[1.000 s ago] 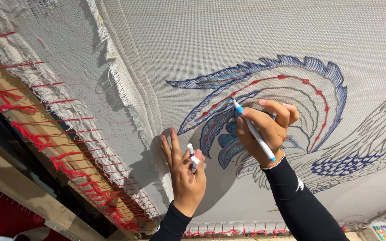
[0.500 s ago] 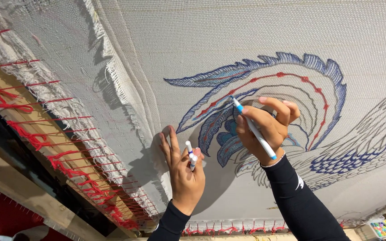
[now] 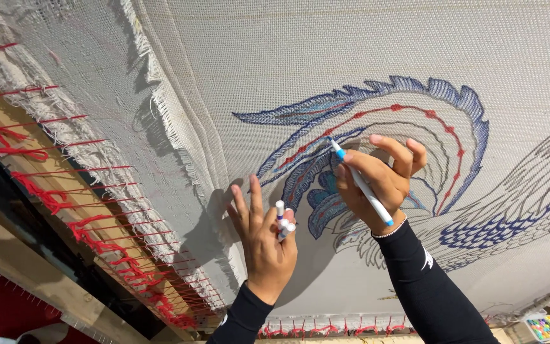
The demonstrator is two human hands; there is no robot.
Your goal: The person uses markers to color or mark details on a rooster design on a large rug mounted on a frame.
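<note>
Right hand is pinching a blue-tipped marker between thumb and forefinger, other fingers curled loosely around the barrel. Marker's long axis runs diagonally: tip up-left, touching the stretched cloth at the inner blue band of the drawn feather motif; cap end points down-right, toward the wrist. Tip sits just left of the knuckles, so the working point lies up and left of that hand, inside the curl of the design. Left hand is lower and to the left, fingers spread flat against the bare cloth just beside the motif's lower-left edge; it also clamps a small bundle of spare markers between thumb and palm side, white caps sticking up. Exact count of the spares is hard to tell, looks like two or three. Right hand is the one on the design; left is near but off the coloured area, apart from the marker tip. Both forearms in black sleeves. Cloth is laced with red cord to a wooden frame along the left edge, frayed fringe between. Dark blue scale pattern lies to the right of the right wrist, with more outline in grey beyond it.
</note>
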